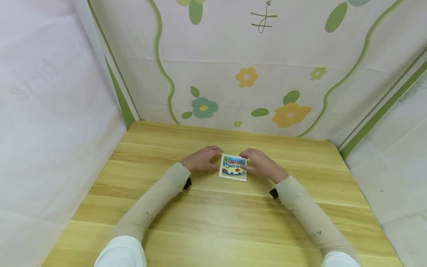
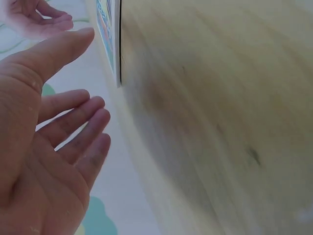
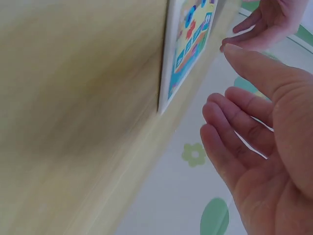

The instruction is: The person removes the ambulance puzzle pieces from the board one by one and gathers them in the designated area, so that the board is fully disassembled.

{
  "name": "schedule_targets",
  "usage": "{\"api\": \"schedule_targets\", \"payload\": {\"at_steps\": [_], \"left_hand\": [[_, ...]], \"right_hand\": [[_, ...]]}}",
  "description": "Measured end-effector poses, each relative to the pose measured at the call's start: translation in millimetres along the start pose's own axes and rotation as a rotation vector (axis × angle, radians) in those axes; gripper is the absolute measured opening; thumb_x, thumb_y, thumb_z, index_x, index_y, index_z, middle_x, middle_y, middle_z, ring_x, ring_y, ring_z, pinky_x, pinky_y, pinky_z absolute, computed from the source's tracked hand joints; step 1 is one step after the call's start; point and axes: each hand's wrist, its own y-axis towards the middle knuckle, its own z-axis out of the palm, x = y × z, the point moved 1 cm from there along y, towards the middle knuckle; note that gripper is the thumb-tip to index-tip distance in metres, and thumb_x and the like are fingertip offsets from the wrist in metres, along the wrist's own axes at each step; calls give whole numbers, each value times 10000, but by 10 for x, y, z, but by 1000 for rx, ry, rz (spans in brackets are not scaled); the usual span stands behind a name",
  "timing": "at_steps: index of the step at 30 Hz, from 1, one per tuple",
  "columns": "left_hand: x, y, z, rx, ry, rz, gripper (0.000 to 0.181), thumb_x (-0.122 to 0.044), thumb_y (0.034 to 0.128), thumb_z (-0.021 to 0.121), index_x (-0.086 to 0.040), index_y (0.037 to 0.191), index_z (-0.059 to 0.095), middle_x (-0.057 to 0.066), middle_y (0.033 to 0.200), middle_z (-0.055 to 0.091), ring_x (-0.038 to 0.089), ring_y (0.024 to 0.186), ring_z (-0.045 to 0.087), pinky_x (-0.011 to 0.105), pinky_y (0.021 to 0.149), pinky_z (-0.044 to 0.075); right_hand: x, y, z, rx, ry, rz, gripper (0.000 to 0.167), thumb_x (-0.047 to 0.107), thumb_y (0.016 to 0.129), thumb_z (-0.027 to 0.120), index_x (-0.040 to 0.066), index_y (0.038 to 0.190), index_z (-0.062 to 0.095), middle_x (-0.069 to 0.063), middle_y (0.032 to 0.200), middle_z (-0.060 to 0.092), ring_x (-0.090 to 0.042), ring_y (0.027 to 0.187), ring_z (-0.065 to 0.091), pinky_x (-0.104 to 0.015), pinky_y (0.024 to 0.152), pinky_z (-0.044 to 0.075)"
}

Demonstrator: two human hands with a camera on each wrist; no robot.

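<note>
A small square picture puzzle with a white border lies flat on the wooden table, showing a yellow ambulance with a red cross. To its left is my left hand, fingers relaxed and holding nothing. My right hand hovers at the puzzle's right edge, its fingertips overlapping that edge in the head view; whether they touch it I cannot tell. In the left wrist view, the left palm shows bare beside the board's edge. The right wrist view shows the right palm bare too, apart from the board.
The wooden table extends around the puzzle toward the person. Behind it hangs a white cloth printed with flowers and green wavy lines. White cloth walls stand at both sides. Dark straps sit at the wrists.
</note>
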Motion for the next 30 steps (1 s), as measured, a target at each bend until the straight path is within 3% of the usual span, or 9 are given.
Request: {"api": "schedule_targets", "payload": {"at_steps": [10, 19, 30], "left_hand": [[4, 244, 38, 3, -28, 47, 689, -298, 988, 770, -1, 1543, 491, 166, 1557, 533, 322, 1455, 505, 457, 1233, 400], [13, 240, 100, 0, -68, 57, 658, -286, 977, 786, -10, 1514, 525, 155, 1513, 559, 320, 1421, 523, 458, 1217, 415], [44, 264, 124, -8, -56, 75, 622, -306, 985, 776, -12, 1488, 559, 141, 1470, 590, 299, 1380, 552, 445, 1197, 433]], "right_hand": [[9, 403, 64, 88, 74, 5, 397, 194, 990, 766, -28, 1310, 691, -182, 1241, 723, -314, 1128, 705, -462, 976, 590], [74, 548, 196, 126, 146, -8, 323, 154, 991, 759, -31, 1253, 720, -177, 1223, 720, -295, 1110, 706, -434, 968, 598], [57, 614, 243, 132, 88, 24, 291, 160, 991, 760, 18, 1245, 742, -116, 1190, 721, -235, 1068, 695, -392, 931, 601]]}}
